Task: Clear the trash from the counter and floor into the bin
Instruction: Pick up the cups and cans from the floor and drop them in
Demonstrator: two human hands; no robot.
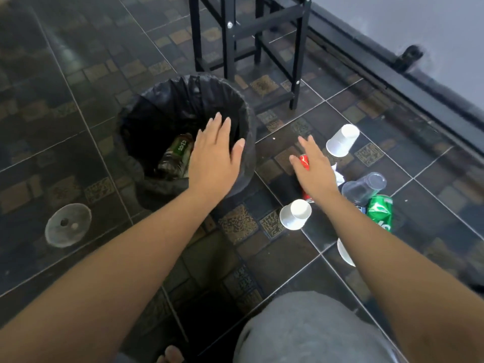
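Observation:
A black bin (243, 153) lined with a dark bag stands on the tiled floor, a green-labelled bottle (175, 155) lying inside. My left hand (216, 158) hovers flat over the bin's right rim, fingers apart, holding nothing. My right hand (314, 169) is spread open just above a red can (304, 161), mostly hiding it. Around it lie two white paper cups (341, 140) (296, 214), a clear plastic cup (364, 188), a crushed green can (381, 212), crumpled white paper (338, 176) and part of a white cup (344, 252) under my forearm.
A clear plastic lid (68, 225) lies on the floor left of the bin. A black metal stool frame (262, 48) stands behind the bin. A dark rail and grey wall (419, 82) run along the right. My grey-clad knee (309, 328) is at the bottom.

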